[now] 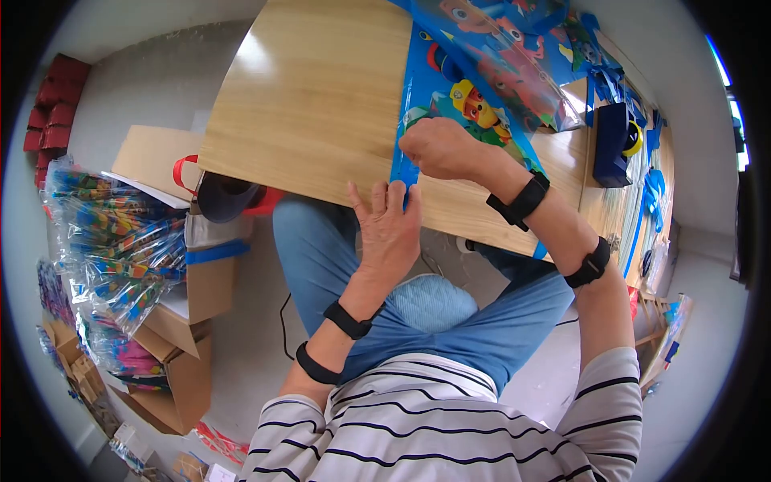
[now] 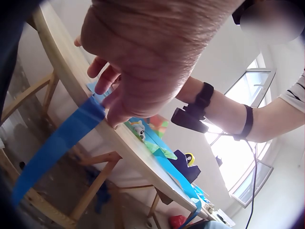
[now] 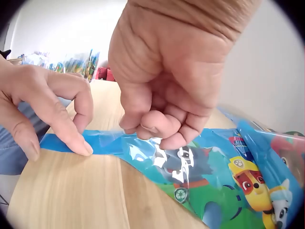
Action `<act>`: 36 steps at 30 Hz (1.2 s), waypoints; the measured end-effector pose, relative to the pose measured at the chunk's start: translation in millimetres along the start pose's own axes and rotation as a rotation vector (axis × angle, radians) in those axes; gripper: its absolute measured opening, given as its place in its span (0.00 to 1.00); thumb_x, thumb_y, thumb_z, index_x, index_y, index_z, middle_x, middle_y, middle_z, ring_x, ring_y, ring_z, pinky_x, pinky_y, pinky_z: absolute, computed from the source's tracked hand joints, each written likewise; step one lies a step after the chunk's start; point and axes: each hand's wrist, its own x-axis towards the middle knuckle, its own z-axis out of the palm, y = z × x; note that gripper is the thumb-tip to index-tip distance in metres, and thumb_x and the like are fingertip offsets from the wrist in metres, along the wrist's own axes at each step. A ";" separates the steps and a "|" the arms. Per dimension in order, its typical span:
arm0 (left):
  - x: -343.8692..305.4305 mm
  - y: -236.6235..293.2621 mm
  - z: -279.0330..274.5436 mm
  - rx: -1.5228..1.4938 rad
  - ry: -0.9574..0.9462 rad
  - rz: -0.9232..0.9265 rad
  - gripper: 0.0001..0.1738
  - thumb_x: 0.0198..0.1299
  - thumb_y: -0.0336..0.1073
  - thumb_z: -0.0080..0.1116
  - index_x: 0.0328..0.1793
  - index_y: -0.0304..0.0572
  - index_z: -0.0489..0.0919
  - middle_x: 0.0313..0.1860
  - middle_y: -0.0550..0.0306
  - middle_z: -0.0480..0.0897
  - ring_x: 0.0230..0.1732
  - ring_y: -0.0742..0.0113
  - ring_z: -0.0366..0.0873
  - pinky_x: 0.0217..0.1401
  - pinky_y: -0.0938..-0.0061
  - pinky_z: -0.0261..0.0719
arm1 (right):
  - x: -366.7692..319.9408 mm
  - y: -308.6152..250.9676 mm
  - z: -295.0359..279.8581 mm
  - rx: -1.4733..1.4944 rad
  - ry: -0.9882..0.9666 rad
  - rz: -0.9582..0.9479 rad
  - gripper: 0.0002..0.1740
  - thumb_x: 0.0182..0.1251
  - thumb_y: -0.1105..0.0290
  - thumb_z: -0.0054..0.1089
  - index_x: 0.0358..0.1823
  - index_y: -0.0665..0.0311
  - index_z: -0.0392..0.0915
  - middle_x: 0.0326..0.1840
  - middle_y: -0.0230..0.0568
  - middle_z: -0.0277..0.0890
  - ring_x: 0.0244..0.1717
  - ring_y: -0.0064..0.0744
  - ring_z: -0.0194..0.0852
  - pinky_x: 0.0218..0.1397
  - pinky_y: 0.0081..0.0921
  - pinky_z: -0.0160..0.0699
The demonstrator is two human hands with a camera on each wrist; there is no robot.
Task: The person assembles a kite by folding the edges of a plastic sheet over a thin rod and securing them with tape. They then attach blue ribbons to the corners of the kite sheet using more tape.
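A blue plastic bag (image 1: 458,104) printed with cartoon dogs lies on the wooden table (image 1: 305,96), with one blue edge reaching the table's near rim. My right hand (image 1: 438,149) is curled into a fist and pinches the bag's blue edge (image 3: 143,140) against the tabletop. My left hand (image 1: 388,217) lies at the near rim with its fingers stretched out, and a fingertip (image 3: 83,148) presses the blue strip flat. In the left wrist view the blue strip (image 2: 57,143) hangs down past the table edge under my left hand (image 2: 143,57).
More printed bags (image 1: 514,48) are piled at the table's far side, beside a dark blue box (image 1: 614,145). Open cardboard boxes (image 1: 189,289) holding colourful wrapped packs (image 1: 112,233) stand on the floor to my left. A red-handled bag (image 1: 229,197) sits under the table edge.
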 end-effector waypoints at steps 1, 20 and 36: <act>0.0 -0.4 0.6 -0.002 -0.001 -0.001 0.33 0.53 0.36 0.74 0.68 0.41 0.78 0.57 0.53 0.69 0.65 0.46 0.67 0.78 0.22 0.46 | 0.8 0.3 0.5 0.026 0.001 0.001 0.06 0.50 0.75 0.63 0.31 0.65 0.84 0.35 0.54 0.83 0.42 0.57 0.84 0.41 0.51 0.81; 1.8 1.1 -0.8 -0.014 0.026 0.040 0.32 0.53 0.36 0.73 0.66 0.35 0.80 0.77 0.60 0.68 0.76 0.45 0.65 0.78 0.21 0.45 | 4.8 7.2 13.0 0.047 0.026 0.044 0.01 0.55 0.75 0.62 0.27 0.63 0.80 0.29 0.50 0.80 0.38 0.56 0.81 0.38 0.50 0.74; 1.6 5.4 -5.7 0.066 -0.018 0.051 0.32 0.57 0.38 0.71 0.67 0.33 0.79 0.76 0.57 0.69 0.74 0.46 0.67 0.76 0.20 0.51 | 1.6 22.3 -20.3 0.315 0.496 0.402 0.18 0.49 0.69 0.77 0.38 0.69 0.80 0.28 0.49 0.83 0.34 0.44 0.86 0.39 0.38 0.81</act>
